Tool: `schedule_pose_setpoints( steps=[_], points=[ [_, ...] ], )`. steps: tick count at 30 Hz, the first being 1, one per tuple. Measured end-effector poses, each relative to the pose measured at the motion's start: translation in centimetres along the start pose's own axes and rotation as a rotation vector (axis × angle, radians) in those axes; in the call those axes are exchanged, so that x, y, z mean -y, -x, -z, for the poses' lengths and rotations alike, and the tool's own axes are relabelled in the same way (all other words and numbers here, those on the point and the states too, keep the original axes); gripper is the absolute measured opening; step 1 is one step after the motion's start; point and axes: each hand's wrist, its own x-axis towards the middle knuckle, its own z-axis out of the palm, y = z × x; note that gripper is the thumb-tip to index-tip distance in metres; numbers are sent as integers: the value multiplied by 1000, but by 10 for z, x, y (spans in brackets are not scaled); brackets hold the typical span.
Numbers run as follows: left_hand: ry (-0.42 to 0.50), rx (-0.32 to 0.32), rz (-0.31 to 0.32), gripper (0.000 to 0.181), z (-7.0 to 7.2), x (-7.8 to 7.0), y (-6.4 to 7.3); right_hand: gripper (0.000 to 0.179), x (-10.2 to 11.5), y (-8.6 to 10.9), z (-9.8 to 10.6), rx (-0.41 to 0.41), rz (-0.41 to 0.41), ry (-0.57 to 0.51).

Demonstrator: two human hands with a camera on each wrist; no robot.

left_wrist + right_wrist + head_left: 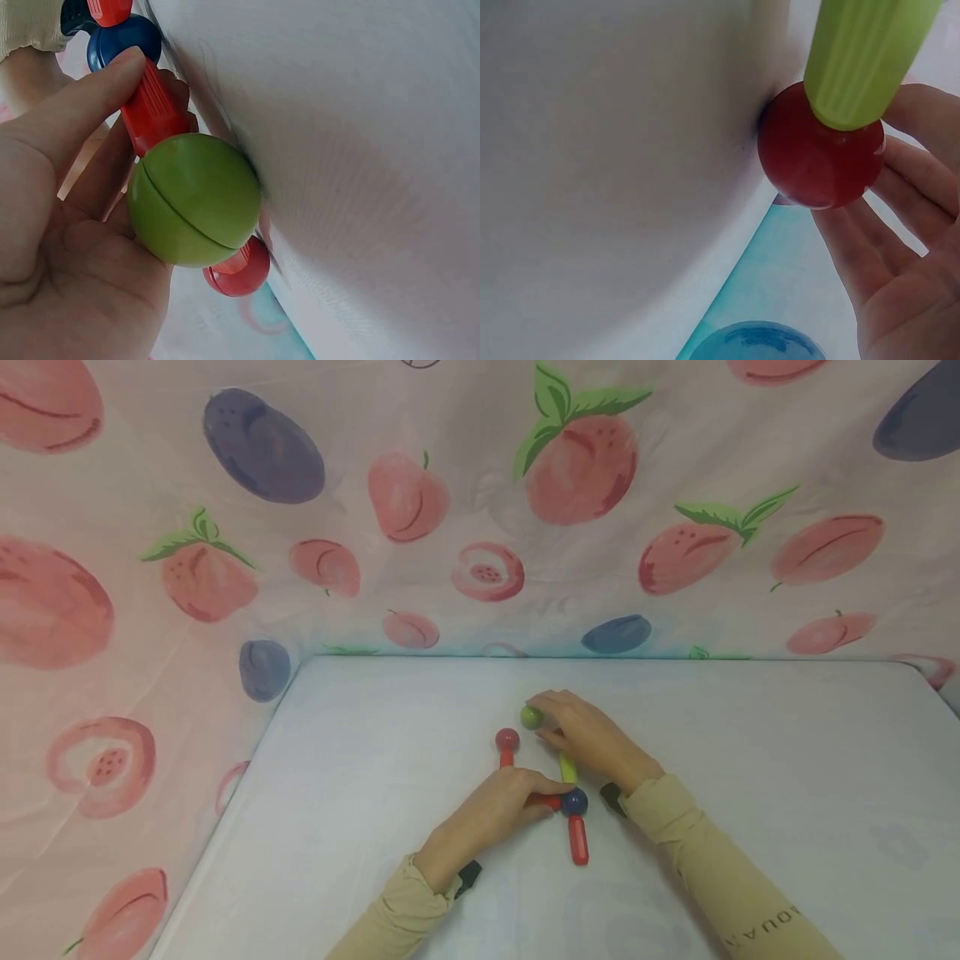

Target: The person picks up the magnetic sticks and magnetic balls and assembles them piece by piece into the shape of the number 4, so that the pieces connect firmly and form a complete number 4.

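Note:
My left hand (502, 802) pinches a red rod (156, 112) between thumb and fingers. The rod joins a green ball (193, 201) at its near end, hidden in the head view, to a blue ball (574, 801). A second red rod (578, 841) extends from the blue ball towards me, and a yellow-green rod (567, 768) away from me. That rod ends in a dark red ball (821, 169) beneath my right hand (592, 735). Between thumb and index finger, my right hand holds another green ball (532, 717), which the right wrist view hides.
Another red ball (507, 740) tops a red rod (507, 759) running back towards my left hand. These pieces lie on a white-covered table (375, 718). A fruit-patterned cloth (465, 502) hangs along its back and left sides. Dark wrist straps show at both cuffs.

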Motion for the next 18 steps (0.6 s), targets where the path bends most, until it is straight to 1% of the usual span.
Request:
schedule_pose_setpoints(
  steps=[13, 18],
  points=[
    [13, 4, 4, 33, 0, 0, 0, 37, -2, -2, -1, 0, 15, -3],
    [17, 6, 6, 33, 0, 1, 0, 32, -1, -4, -2, 9, 7, -28]
  ],
)
